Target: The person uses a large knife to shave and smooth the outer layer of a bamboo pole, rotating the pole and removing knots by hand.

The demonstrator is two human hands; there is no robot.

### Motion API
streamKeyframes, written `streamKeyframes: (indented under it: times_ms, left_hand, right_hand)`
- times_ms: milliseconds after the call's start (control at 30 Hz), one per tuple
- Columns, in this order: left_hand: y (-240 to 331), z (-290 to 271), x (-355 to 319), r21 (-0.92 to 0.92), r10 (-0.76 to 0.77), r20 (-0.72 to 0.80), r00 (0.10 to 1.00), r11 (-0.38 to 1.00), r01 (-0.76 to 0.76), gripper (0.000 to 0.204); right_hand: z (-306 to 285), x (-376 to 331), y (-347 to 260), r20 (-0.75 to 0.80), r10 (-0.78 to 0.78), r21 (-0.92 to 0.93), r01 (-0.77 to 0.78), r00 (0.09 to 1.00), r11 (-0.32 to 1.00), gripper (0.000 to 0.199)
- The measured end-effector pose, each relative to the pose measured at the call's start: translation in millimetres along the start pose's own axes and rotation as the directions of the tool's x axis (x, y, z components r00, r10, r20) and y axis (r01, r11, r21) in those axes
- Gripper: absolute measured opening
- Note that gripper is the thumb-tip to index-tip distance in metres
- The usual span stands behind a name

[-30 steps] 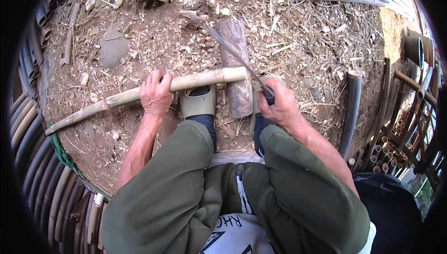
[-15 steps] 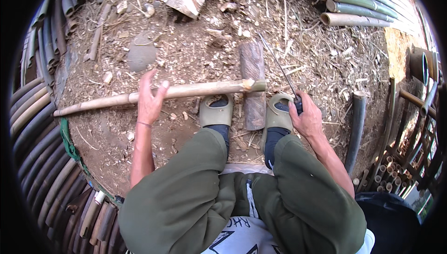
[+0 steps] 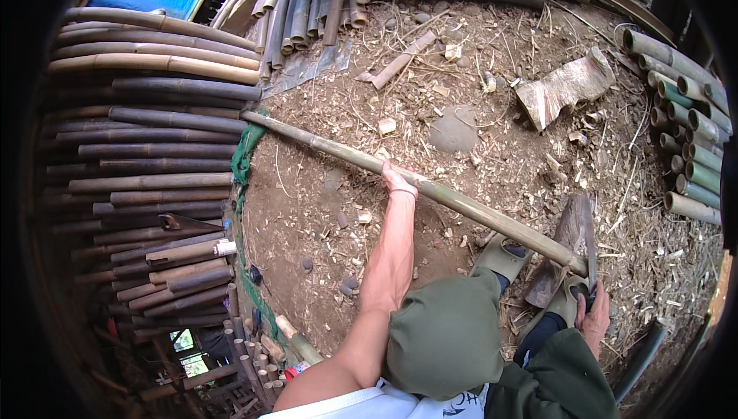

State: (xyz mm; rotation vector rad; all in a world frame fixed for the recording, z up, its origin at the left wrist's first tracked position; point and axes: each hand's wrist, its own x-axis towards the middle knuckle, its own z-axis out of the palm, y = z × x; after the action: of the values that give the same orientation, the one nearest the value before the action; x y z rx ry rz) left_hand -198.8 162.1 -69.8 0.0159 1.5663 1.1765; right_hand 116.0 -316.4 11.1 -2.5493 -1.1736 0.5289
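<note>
A long bamboo pole point(image 3: 477, 207) slants across the ground, its near right end resting on a dark wooden block point(image 3: 565, 238). My left hand point(image 3: 400, 179) is closed around the pole near its middle. In my right hand point(image 3: 594, 317) is a machete, gripped by its dark handle close to my shoe. The machete's blade point(image 3: 591, 254) points away from me, beside the pole's end on the block; whether it touches the pole I cannot tell.
Stacked bamboo poles point(image 3: 161, 138) line the left side behind green netting point(image 3: 243, 157). More bamboo point(image 3: 692, 134) is piled at the far right. A pale log chunk point(image 3: 569, 88) and a flat stone point(image 3: 453, 130) lie on the chip-strewn soil. My shoes point(image 3: 503, 259) flank the block.
My view has swung left. My left hand, open over the pole before, has closed around it. My right hand still holds the machete, its blade now nearer the pole's end.
</note>
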Motion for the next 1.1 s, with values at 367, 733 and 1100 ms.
streamKeyframes:
  times_ms: [367, 733, 1100]
  left_hand:
    - [139.6, 31.6, -209.9, -0.204, 0.438, 0.487, 0.756, 0.898, -0.389, 0.041]
    - [95.8, 76.0, -60.6, -0.014, 0.030, 0.527, 0.849, 1.000, -0.027, 0.011]
    - [0.0, 18.9, -67.9, -0.018, 0.039, 0.407, 0.913, 0.999, -0.035, 0.024]
  right_hand:
    - [-24.1, 6.5, 14.4, 0.192, 0.296, 0.163, -0.328, 0.936, 0.930, 0.046]
    - [-133.3, 17.4, -27.3, -0.668, 0.048, 0.206, 0.123, 0.743, 0.971, 0.063]
    - [-92.3, -3.4, -18.2, -0.218, -0.022, -0.075, 0.005, 0.976, 0.997, 0.058]
